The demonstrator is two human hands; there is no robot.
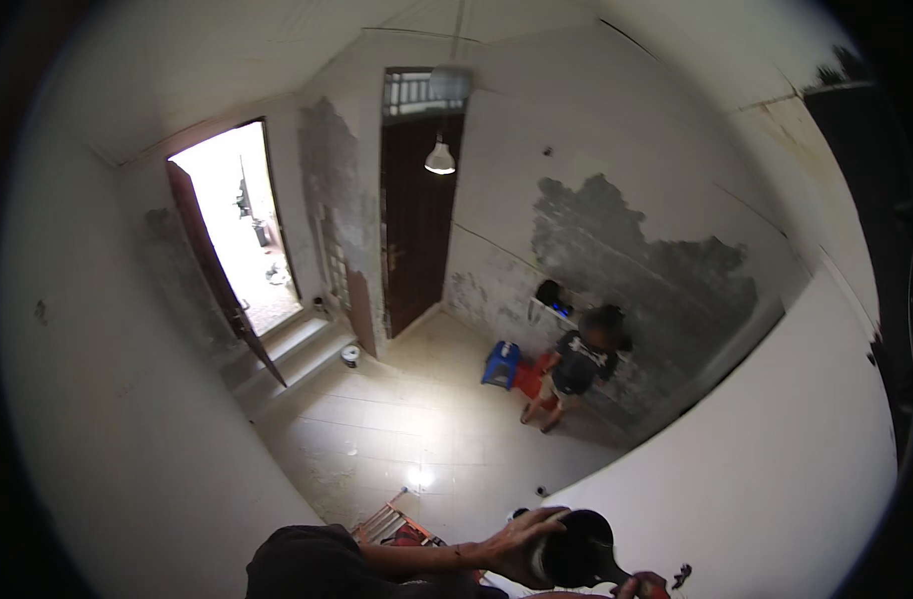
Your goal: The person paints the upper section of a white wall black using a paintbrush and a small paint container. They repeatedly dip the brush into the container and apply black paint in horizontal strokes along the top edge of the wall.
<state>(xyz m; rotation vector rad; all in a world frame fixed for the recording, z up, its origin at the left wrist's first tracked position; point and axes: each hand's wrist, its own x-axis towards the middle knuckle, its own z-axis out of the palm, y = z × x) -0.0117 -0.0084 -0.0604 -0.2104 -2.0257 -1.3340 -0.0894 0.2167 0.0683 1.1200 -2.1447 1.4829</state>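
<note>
My left hand (520,546) grips a round, open container (576,550) with a dark inside, tilted so that its mouth faces me. Its fingers wrap over the container's left side and rim. At the bottom edge of the view, my right hand (630,585) closes around a tool with a red handle (655,587). A dark, narrowing part runs from the container's mouth towards that handle; whether it belongs to the tool or the container, I cannot tell. Below me an orange ladder (396,520) rises from the tiled floor (381,419), partly hidden by my left arm.
A person (576,363) stands by the grey-patched wall (651,254), near a blue plastic stool (501,365) and a red object (532,376). A lit bulb (440,159) hangs from above. A white bucket (350,356) stands near the steps (306,358) below an open door (220,262).
</note>
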